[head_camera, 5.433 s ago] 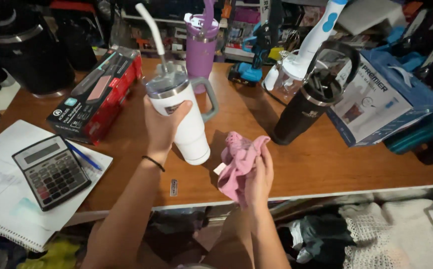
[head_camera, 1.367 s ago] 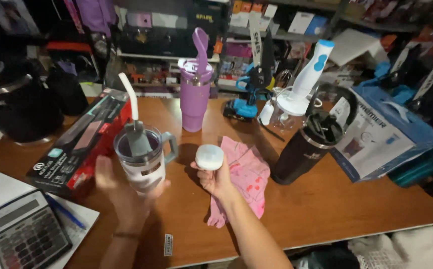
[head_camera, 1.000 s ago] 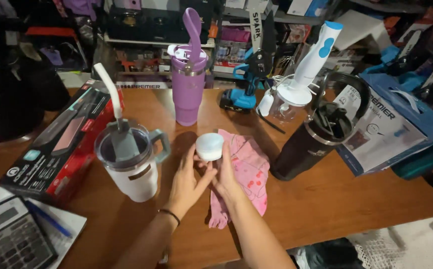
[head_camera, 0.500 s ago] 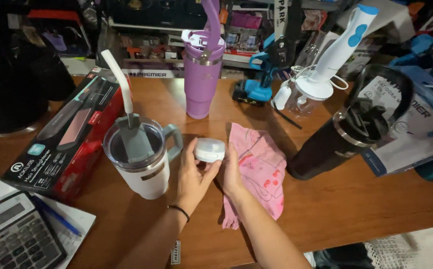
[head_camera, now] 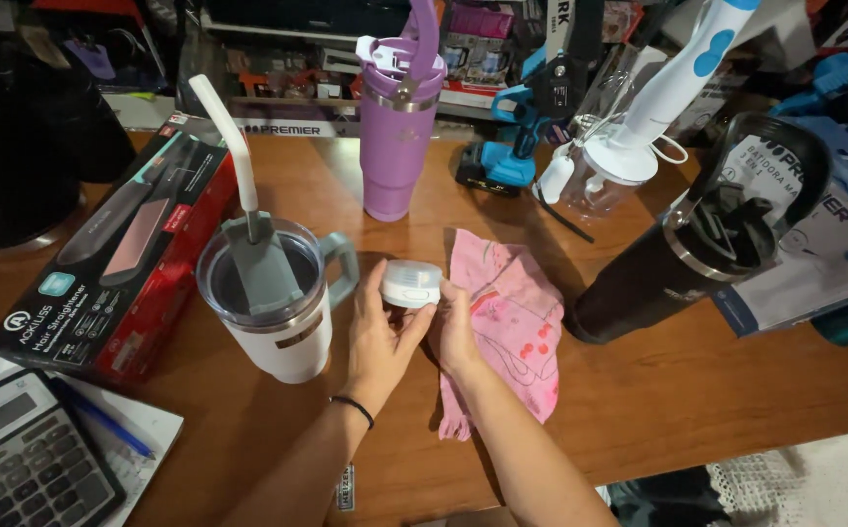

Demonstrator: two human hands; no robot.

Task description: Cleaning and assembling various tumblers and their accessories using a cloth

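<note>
Both of my hands hold a small round white jar (head_camera: 411, 283) just above the wooden table (head_camera: 697, 400). My left hand (head_camera: 377, 342) grips its left side and my right hand (head_camera: 455, 327) grips its right side. A white tumbler (head_camera: 273, 298) with a grey lid, a handle and a white straw stands upright just left of my left hand. A pink cloth (head_camera: 512, 317) lies crumpled on the table under and to the right of my right hand.
A purple tumbler (head_camera: 397, 117) stands behind the jar. A black tumbler (head_camera: 697, 244) leans at the right, beside a white hand blender (head_camera: 653, 107) and a blue tool (head_camera: 507, 146). A red-and-black box (head_camera: 121, 263) lies left; a calculator (head_camera: 19, 459) on paper sits bottom left.
My left hand let go of the white tumbler, which now stands on the table, and joined my right hand on the white jar. The pink cloth was laid down earlier.
</note>
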